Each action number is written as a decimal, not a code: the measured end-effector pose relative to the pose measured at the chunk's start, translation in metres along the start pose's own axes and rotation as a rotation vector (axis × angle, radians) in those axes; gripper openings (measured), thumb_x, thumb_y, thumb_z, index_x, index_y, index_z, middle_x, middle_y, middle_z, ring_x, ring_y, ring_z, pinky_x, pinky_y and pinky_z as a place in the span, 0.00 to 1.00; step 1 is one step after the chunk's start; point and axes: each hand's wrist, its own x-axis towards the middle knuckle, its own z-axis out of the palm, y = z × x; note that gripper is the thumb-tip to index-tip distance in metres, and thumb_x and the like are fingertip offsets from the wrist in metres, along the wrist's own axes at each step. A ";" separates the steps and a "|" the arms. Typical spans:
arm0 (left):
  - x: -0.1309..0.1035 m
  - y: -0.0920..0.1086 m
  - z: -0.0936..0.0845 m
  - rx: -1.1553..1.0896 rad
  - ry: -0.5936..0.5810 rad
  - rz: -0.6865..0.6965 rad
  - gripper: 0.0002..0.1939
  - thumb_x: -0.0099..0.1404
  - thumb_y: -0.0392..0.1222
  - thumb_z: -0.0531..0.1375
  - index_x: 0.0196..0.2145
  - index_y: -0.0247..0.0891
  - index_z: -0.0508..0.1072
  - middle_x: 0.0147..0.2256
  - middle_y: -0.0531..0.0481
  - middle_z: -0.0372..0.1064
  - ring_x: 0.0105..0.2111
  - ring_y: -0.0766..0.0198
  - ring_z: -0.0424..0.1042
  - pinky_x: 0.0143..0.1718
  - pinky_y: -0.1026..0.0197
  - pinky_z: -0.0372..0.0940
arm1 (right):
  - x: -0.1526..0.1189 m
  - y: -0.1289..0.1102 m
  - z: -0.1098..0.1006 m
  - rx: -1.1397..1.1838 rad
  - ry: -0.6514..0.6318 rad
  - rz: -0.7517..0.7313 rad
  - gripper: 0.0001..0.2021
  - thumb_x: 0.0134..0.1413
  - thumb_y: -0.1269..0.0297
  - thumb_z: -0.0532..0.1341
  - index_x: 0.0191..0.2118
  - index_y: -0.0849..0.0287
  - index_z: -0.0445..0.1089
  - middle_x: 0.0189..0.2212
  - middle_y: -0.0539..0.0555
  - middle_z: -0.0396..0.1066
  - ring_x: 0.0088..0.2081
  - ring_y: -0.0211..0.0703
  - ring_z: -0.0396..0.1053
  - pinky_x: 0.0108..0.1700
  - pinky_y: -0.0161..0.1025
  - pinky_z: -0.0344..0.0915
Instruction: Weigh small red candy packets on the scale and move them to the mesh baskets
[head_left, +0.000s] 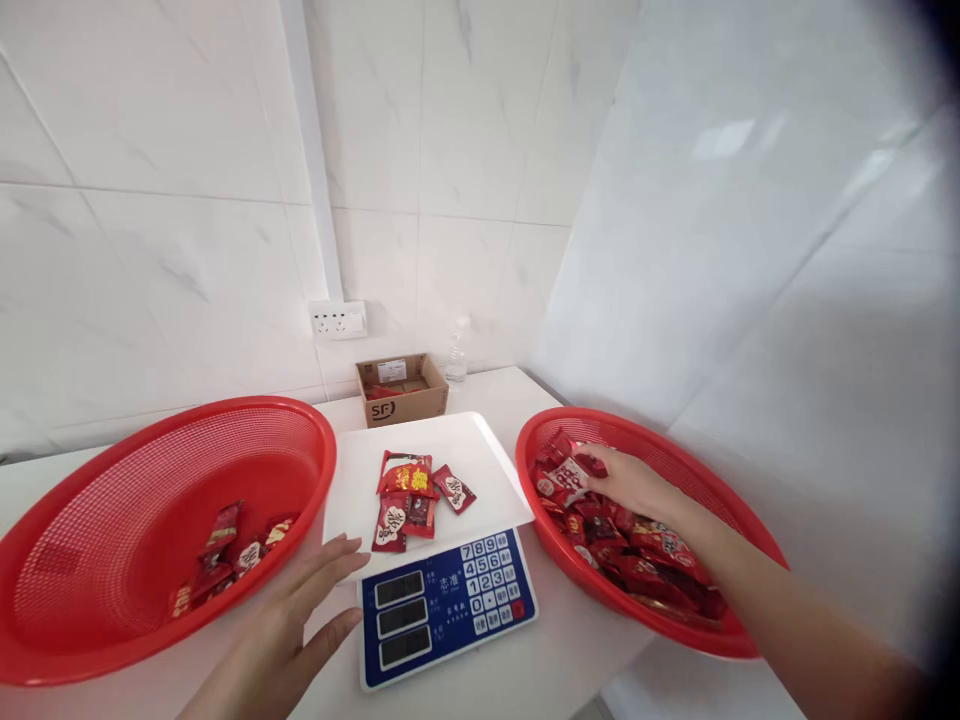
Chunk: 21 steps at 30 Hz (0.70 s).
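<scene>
Beside the left edge of the digital scale (450,600) is my left hand (300,610), fingers spread and holding nothing. Its fingertips hover by the near left corner of the white weighing tray (465,450). Several small red snack packets (405,475) lie together on that tray. On the right, my right hand (630,487) reaches into a red plastic basket (570,550) full of similar packets. Its fingers are closed on a red snack packet (595,465) at the top of the pile; the fingertips are partly hidden among the wrappers.
Another red basket (307,440) stands at the left with several packets at its bottom. Behind the scale are an open cardboard box (409,405) and a clear plastic bottle (457,352). A tiled wall with a socket (337,320) closes off the back.
</scene>
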 end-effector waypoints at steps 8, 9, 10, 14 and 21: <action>0.006 0.028 -0.013 -0.114 -0.098 -0.060 0.19 0.65 0.43 0.57 0.54 0.50 0.68 0.58 0.50 0.63 0.59 0.54 0.60 0.55 0.49 0.63 | -0.006 -0.115 0.016 0.286 -0.096 -0.397 0.13 0.53 0.57 0.56 0.42 0.52 0.70 0.46 0.52 0.74 0.47 0.49 0.70 0.50 0.47 0.64; 0.005 0.030 -0.014 -0.126 -0.101 -0.064 0.19 0.65 0.42 0.57 0.54 0.50 0.68 0.58 0.50 0.63 0.60 0.54 0.59 0.55 0.48 0.62 | -0.008 -0.130 0.022 0.262 -0.134 -0.440 0.13 0.54 0.58 0.55 0.43 0.52 0.70 0.46 0.52 0.73 0.47 0.49 0.70 0.50 0.47 0.64; 0.004 0.031 -0.015 -0.134 -0.101 -0.070 0.19 0.65 0.41 0.57 0.54 0.51 0.68 0.58 0.50 0.63 0.60 0.54 0.59 0.55 0.48 0.62 | -0.009 -0.143 0.027 0.237 -0.160 -0.479 0.13 0.54 0.59 0.55 0.44 0.52 0.71 0.47 0.53 0.73 0.47 0.49 0.70 0.49 0.47 0.64; -0.006 0.030 -0.019 -0.147 -0.084 -0.090 0.19 0.65 0.41 0.58 0.54 0.50 0.68 0.58 0.50 0.63 0.60 0.53 0.59 0.55 0.48 0.62 | -0.011 -0.174 0.039 0.174 -0.215 -0.582 0.20 0.55 0.64 0.53 0.53 0.48 0.67 0.54 0.51 0.68 0.51 0.48 0.68 0.51 0.46 0.63; -0.020 0.020 -0.023 -0.130 -0.064 -0.102 0.17 0.67 0.43 0.55 0.54 0.48 0.67 0.58 0.47 0.63 0.59 0.53 0.61 0.54 0.47 0.64 | -0.021 -0.143 0.025 0.212 -0.111 -0.389 0.23 0.54 0.58 0.55 0.56 0.48 0.65 0.54 0.52 0.68 0.48 0.51 0.70 0.51 0.46 0.65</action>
